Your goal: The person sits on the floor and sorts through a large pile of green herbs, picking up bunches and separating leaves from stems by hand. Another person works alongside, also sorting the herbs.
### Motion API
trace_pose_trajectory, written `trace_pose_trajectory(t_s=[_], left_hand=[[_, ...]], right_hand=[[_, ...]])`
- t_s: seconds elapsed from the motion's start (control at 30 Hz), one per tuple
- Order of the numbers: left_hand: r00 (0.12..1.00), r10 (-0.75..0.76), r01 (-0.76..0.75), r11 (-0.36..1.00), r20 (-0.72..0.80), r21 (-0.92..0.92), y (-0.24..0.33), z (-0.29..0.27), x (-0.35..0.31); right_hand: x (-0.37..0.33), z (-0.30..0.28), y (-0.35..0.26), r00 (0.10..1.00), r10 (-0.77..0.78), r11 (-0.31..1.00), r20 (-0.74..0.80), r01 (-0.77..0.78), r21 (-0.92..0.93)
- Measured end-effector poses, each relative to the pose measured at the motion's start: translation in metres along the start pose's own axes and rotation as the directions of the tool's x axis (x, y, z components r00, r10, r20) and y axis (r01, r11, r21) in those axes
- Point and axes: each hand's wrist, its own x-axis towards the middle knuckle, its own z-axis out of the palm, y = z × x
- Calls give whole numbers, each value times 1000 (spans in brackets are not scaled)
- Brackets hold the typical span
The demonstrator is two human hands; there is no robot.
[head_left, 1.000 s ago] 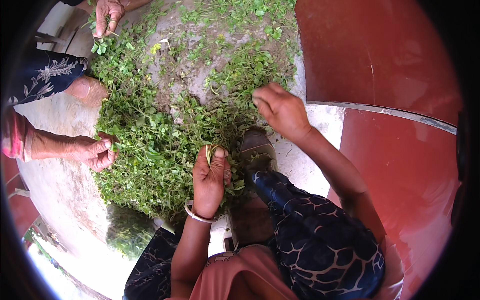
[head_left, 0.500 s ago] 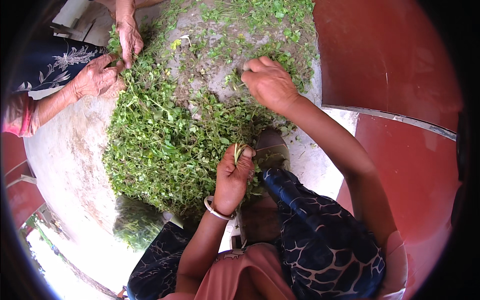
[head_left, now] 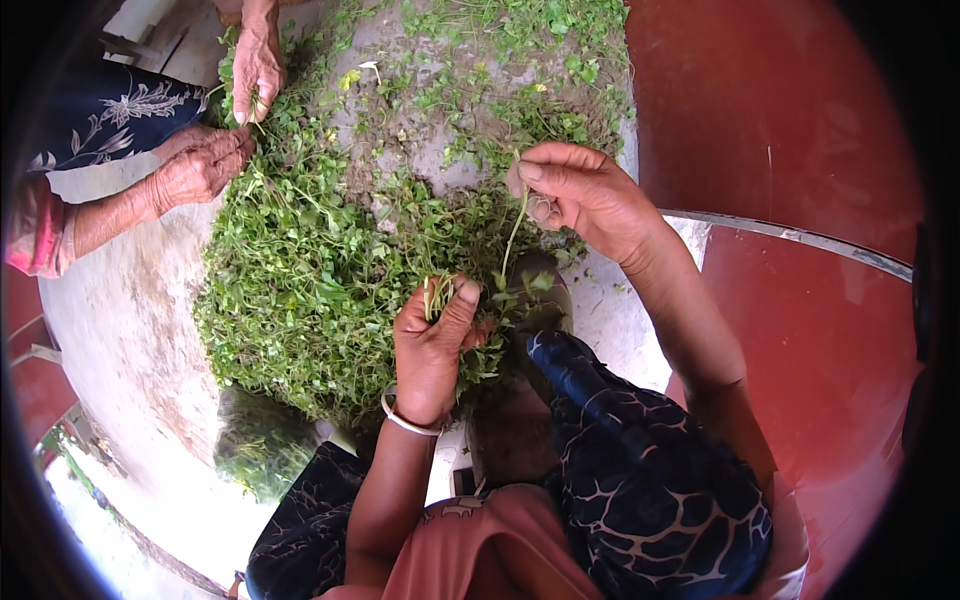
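Observation:
A wide heap of leafy green herbs (head_left: 300, 290) lies on the ground before me. Over its near right part, my left hand (head_left: 432, 340), with a white bracelet at the wrist, is closed round a small bunch of stems (head_left: 436, 296). To the right and higher up, my right hand (head_left: 590, 195) pinches one long herb sprig (head_left: 514, 235) between thumb and fingers. The sprig hangs down, its leafy end near my shoe (head_left: 545, 285). Leaves of the bunch are partly hidden behind my left hand.
Across the heap at the upper left, another person's hands (head_left: 210, 160) pick at herbs. A clear plastic bag of greens (head_left: 262, 445) stands by my left knee. Loose leaves and soil (head_left: 440, 150) cover the far concrete. A red panel (head_left: 780, 120) borders the right side.
My right hand has turned and drawn nearer, lifting a single sprig. My left hand has shifted left with its bunch. The other person's hands have moved slightly.

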Motion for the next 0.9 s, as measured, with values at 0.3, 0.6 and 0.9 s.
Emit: trace_pose_trajectory(t_s=[0.3,0.6,0.9], left_hand=[[1000,-20,21,998,-18,54,3,3,9],[999,-26,22,994,34,104,-12,1,10],[999,34,-27,990,-41,140,-16,1,8]], right_hand=[[-8,2,36,999,10,999,45,-8,-36],[-17,24,70,996,57,993,67,-49,-108],[-25,27,89,991,-16,1000,132,19,-16]])
